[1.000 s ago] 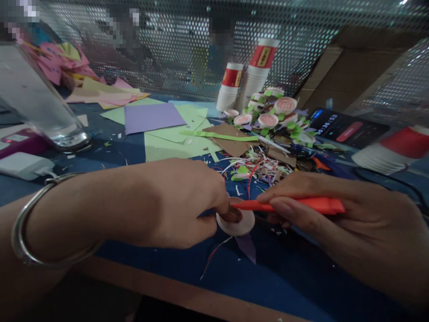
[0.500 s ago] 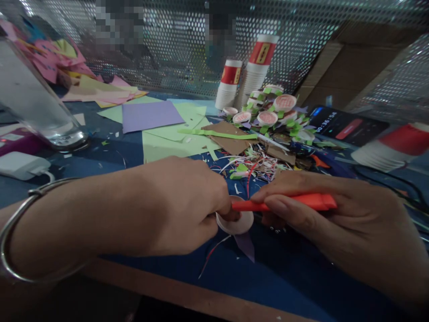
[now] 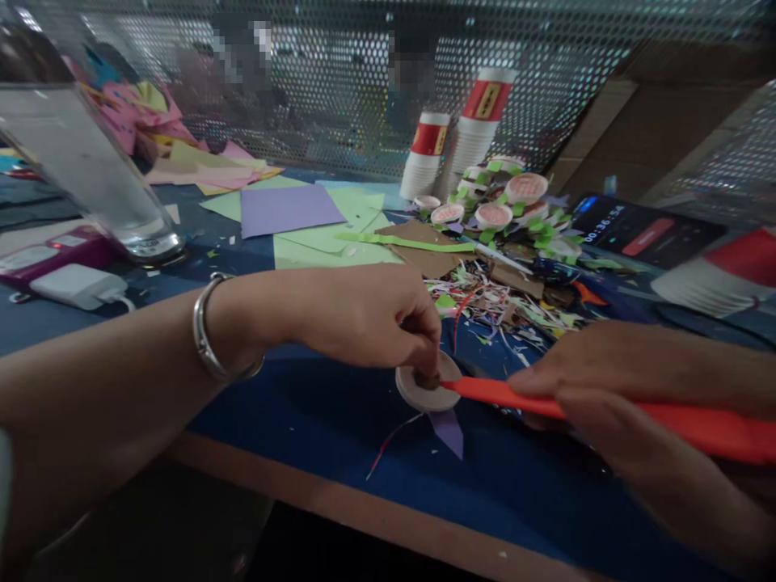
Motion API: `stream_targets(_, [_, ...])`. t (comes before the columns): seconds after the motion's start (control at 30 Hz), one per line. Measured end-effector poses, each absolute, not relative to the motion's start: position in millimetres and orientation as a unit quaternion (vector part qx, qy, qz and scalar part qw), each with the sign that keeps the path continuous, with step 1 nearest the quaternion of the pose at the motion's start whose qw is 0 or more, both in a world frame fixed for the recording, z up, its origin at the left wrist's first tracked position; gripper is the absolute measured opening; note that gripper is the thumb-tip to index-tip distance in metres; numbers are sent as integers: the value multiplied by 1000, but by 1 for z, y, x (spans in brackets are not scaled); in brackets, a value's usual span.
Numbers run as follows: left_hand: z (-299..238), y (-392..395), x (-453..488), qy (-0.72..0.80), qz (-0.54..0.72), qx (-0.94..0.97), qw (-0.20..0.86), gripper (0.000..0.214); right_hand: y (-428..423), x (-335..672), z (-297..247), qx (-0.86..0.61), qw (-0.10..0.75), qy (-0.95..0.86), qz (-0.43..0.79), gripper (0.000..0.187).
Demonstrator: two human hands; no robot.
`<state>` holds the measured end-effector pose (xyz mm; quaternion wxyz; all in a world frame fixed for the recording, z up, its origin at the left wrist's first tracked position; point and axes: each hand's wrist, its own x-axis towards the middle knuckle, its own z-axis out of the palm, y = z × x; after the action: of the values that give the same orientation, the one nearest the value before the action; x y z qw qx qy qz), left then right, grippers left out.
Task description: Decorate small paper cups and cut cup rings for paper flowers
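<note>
A round white cup bottom (image 3: 418,398) lies on the blue tabletop, with a pointed purple paper piece (image 3: 449,432) sticking out below it. My left hand (image 3: 369,315) reaches down over it, its fingers pinched together and their tips inside the rim. What those tips grip is hidden. My right hand (image 3: 636,388) is closed around a long, narrow, orange-red piece (image 3: 503,394) whose exact kind I cannot make out. Its thin end meets my left fingertips at the cup bottom, while the wider end runs off the right edge.
Paper scraps (image 3: 497,303) and several cup bottoms with green tabs (image 3: 494,214) lie behind. Stacked paper cups (image 3: 424,153), a phone (image 3: 655,230), coloured sheets (image 3: 291,208), a glass of water (image 3: 109,162) and a white charger (image 3: 82,283) stand around.
My right hand has moved right and nearer with the orange-red piece, more of which now shows. My left hand has tilted, its fingertips pointing down into the cup bottom. The view has shifted slightly.
</note>
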<state>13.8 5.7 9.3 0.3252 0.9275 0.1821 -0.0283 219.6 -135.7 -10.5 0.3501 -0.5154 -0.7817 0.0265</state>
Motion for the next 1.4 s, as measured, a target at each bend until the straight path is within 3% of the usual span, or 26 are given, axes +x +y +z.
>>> stream_targets(0.17, [8,10,22,158,-29,933,322,34,-131,217,-20,-465,362,-807,36,12])
stream_targets(0.5, [15,4,25,191,-47,921,338,55,-122,214,-23,-450,293,-844,17,15])
stream_targets(0.73, [14,3,20,188,-14,911,366,48,-119,212,-25,-439,296,-848,21,14])
stream_targets(1.4, [11,3,18,170,-26,905,389,57,-118,211,-17,-436,293,-850,37,12])
